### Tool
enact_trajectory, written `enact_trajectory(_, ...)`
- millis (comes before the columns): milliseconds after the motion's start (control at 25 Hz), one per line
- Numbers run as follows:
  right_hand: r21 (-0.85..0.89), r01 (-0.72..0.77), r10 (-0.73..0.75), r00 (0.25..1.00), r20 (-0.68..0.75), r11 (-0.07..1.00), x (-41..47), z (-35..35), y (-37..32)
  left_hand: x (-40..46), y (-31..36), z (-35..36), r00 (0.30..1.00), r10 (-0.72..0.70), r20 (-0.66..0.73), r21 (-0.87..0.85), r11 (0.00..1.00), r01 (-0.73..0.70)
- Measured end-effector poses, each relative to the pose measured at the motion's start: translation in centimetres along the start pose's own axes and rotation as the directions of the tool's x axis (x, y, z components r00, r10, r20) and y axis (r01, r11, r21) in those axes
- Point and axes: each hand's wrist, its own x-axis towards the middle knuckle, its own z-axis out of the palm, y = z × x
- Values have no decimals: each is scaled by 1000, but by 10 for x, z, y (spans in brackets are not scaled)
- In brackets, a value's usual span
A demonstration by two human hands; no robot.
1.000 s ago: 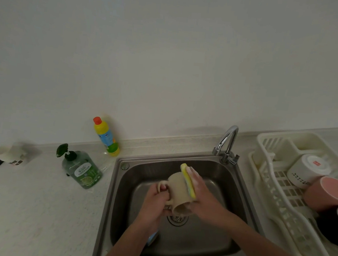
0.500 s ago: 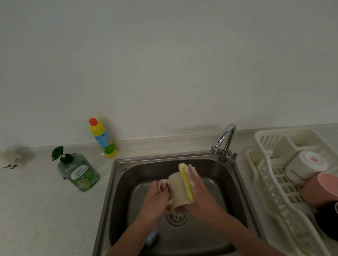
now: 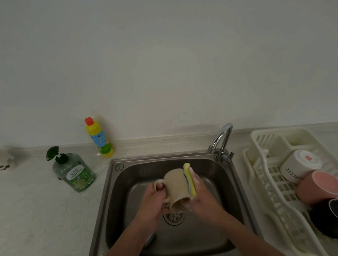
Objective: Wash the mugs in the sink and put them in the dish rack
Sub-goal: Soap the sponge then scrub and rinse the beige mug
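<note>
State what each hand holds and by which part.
Left hand grips the beige ceramic mug by its handle; right hand presses the yellow sponge flat against the mug's side.

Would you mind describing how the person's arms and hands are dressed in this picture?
Both forearms are bare as far as the frame shows: no sleeves, gloves, watch or bracelet are visible. The left hand and right hand show no rings that I can make out. Some pale foam seems to cling to the right hand's fingers.
</note>
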Motion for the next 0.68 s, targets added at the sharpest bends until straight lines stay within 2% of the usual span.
enact_trajectory(40, 29, 0, 0, 1000, -4, 1000, -7, 1, 0, 0, 2, -1, 1000, 8, -22, -34, 999, -9)
enact_trajectory(120, -148, 132, -138, 990, -31, 980, -15, 14, 3, 5, 2, 0, 996, 52, -69, 65, 997, -48)
enact_trajectory(200, -466, 310, -353, 936, -4, 829, -13, 26, 8, 8, -2, 1, 993, 111, -44, 254, 962, -96)
enact_trajectory(240, -570, 332, -392, 920, 18, 752, -7, 27, 10, 7, -4, 1, 992, 122, -17, 310, 944, -111)
enact_trajectory(280, -580, 313, -369, 929, 23, 752, -2, 24, 7, 5, -5, 1, 993, 118, 2, 322, 940, -112)
enact_trajectory(320, -510, 269, -310, 951, 5, 817, 2, 19, 3, 3, -6, 0, 995, 102, 14, 292, 951, -102)
enact_trajectory(400, -176, 75, -78, 997, -9, 981, 5, 6, -1, -4, -3, -3, 998, 59, 21, 137, 989, -61)
enact_trajectory(440, -94, 32, -31, 999, 11, 995, 1, 1, -1, -6, 0, -3, 999, 43, 3, 59, 997, -43)
enact_trajectory(520, -152, 84, -79, 996, 35, 985, -12, 4, 1, -4, -1, -1, 998, 41, -56, 15, 999, -41)
enact_trajectory(560, -245, 151, -145, 988, 42, 958, -18, 12, 2, -3, -3, 1, 995, 59, -77, 62, 997, -54)
enact_trajectory(640, -481, 288, -299, 953, 54, 828, -23, 21, -1, -2, -10, 6, 994, 93, -54, 174, 981, -83)
enact_trajectory(680, -528, 294, -311, 948, 59, 797, -20, 19, -4, -4, -12, 6, 995, 99, -25, 199, 976, -92)
